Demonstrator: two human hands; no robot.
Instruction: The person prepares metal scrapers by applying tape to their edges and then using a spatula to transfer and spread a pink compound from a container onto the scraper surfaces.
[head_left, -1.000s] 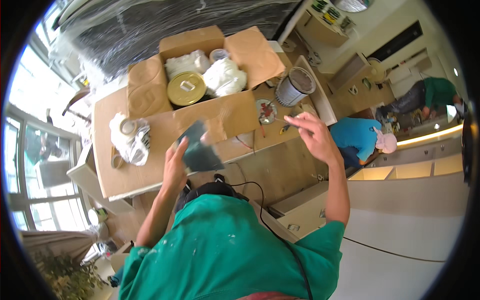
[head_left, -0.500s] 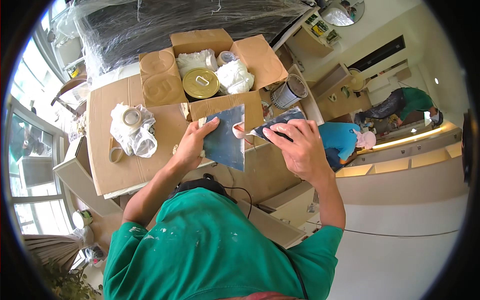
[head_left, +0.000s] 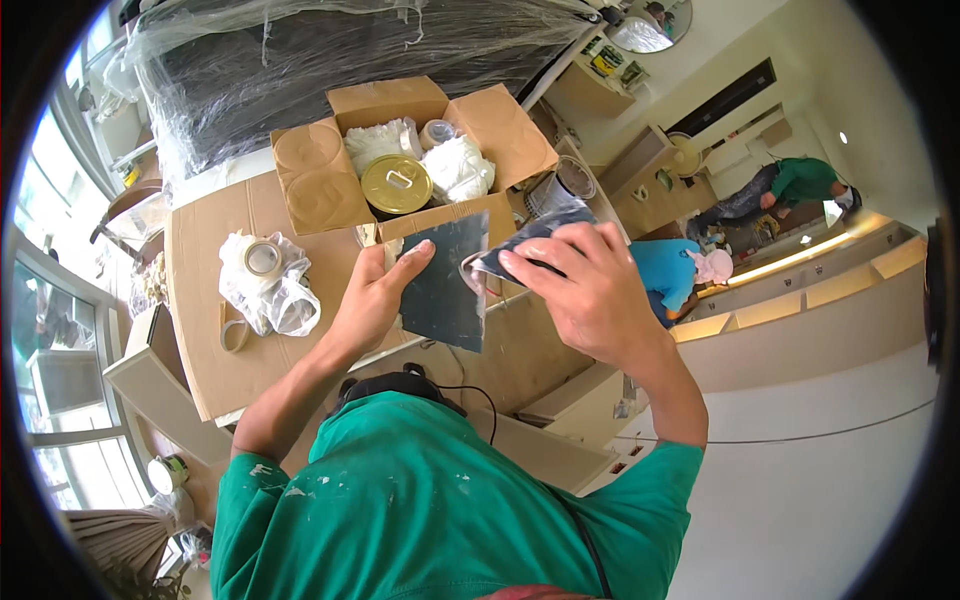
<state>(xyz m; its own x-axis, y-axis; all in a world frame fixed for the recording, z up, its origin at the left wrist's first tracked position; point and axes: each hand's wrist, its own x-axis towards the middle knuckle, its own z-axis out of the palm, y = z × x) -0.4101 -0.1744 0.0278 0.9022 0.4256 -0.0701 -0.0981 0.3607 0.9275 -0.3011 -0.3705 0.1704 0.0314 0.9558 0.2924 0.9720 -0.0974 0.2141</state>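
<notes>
In front of my chest my left hand [head_left: 372, 308] is closed on a flat, dark metal putty scraper [head_left: 443, 285], thumb lying on its face. Pale putty-like residue shows at that blade's left side. My right hand [head_left: 592, 292] grips a second dark scraper [head_left: 545, 228], fingers bent over its face. The second blade tilts toward the right edge of the first, and a small pinkish-white dab of putty [head_left: 468, 268] sits between them. Whether the two blades touch is hard to tell. Both handles are hidden by my hands or the blades.
Ahead, a cardboard-covered table [head_left: 215, 330] bears an open cardboard box [head_left: 325, 190] with a gold tin [head_left: 397, 185] and white cloths. A plastic bag with a tape roll [head_left: 263, 258] lies left. A bucket [head_left: 572, 182] stands beyond my right hand. Two people work at far right.
My right hand has tipped its scraper over, and less of the putty dab shows between the blades. My left hand and its scraper have shifted slightly. The whole view has turned a little.
</notes>
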